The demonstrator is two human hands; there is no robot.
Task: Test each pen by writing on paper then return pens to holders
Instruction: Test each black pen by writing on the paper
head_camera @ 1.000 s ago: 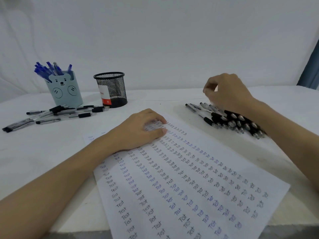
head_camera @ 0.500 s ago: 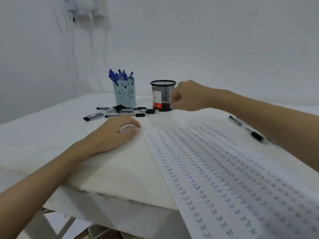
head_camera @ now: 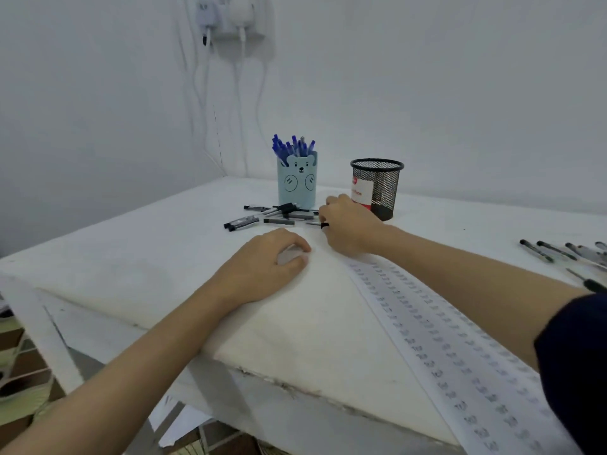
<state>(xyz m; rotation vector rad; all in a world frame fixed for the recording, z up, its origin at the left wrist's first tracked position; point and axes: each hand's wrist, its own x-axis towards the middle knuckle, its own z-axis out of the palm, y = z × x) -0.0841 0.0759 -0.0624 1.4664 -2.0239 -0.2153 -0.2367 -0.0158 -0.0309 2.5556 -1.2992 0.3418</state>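
White-covered table (head_camera: 138, 257), seen from the person's head. Left hand (head_camera: 262, 264) rests on the cloth at the near centre, fingers loosely curled, holding nothing; it lies just left of the paper's far corner. The paper (head_camera: 460, 356) runs from centre toward the near right, covered in rows of small handwritten marks. Right hand (head_camera: 349, 224) is farther out, reaching to the right end of a scatter of loose pens (head_camera: 279, 216) lying flat on the table; its fingers are curled down around a dark pen end (head_camera: 324, 224) at the fingertips, though whether the grip is firm cannot be told. Behind the loose pens stands a pale blue bear-faced holder (head_camera: 297, 185), upright, packed with blue pens (head_camera: 292, 147). To its right, just beyond the right hand, stands a black mesh holder (head_camera: 381, 188) with a red-and-white label; its contents cannot be seen. A second group of black pens (head_camera: 571, 254) lies at the far right, well apart from both hands. Chargers and cables (head_camera: 230, 24) hang on the wall behind.
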